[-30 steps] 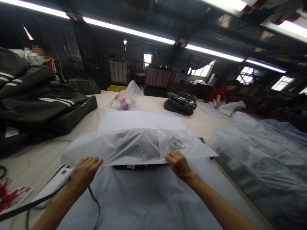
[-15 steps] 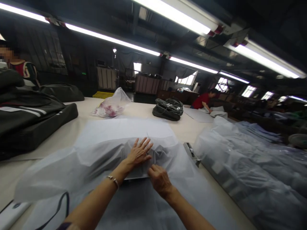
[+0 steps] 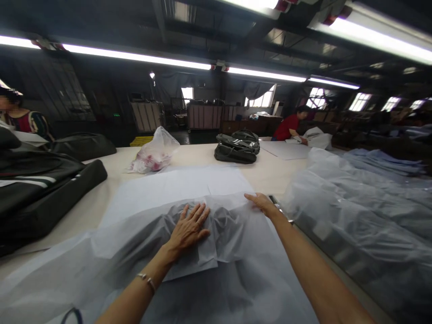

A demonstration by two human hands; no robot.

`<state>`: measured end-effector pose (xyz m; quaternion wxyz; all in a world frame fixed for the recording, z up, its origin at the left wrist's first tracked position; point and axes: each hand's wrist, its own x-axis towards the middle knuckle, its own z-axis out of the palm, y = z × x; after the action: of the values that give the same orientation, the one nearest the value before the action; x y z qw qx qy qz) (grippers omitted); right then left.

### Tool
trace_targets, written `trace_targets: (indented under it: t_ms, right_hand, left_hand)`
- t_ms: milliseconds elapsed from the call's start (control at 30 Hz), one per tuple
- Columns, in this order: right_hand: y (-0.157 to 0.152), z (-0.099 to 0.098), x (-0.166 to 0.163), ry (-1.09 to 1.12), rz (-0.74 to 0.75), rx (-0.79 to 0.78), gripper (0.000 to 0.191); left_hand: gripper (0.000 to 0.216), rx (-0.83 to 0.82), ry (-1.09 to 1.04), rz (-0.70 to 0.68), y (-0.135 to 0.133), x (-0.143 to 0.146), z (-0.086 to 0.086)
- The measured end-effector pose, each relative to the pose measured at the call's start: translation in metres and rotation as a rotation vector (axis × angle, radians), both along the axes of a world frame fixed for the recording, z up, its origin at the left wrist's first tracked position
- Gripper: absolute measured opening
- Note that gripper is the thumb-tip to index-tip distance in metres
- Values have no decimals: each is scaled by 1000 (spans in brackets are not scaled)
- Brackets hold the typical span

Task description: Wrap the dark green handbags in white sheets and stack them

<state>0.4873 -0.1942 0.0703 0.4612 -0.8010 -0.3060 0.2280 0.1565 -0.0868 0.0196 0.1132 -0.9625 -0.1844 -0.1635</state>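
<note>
A sheet of thin white tissue paper [image 3: 135, 234] lies crumpled over a dark folded garment [image 3: 219, 229] on a big work table [image 3: 273, 173]. My left hand [image 3: 189, 229] presses flat on the middle of the paper, fingers spread. Farther right, my right hand [image 3: 261, 203] lies stretched out on the paper's right far corner, fingers extended. Beyond the hands a flat stack of white paper sheets [image 3: 175, 186] is spread on the table.
Dark striped garments [image 3: 40, 189] are piled at the left. A clear bag with red and white contents [image 3: 153, 155] and a folded dark bundle [image 3: 236, 148] sit farther back. Plastic-wrapped garments [image 3: 354, 211] fill the right. One person stands far left, another in red [image 3: 290, 128] far right.
My right hand has slid from the near middle of the paper out to its far right corner. My left hand stays flat on the paper. The view has shifted a little.
</note>
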Motion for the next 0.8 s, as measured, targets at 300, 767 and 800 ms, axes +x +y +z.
trace_targets:
  t_ms: [300,767,800]
  right_hand:
    - [-29,-48,18,-45,-132,126,55]
    - [-12,-22,-159,-1194,806,312,66]
    - [-9,-33,-162,-1207,800,285,72]
  left_hand:
    - [68,-46,0,-2,-4,-1,2]
    - [76,-129,41,-18,-13,0,11]
    - [78,-111,50,-14,-15,-1,12]
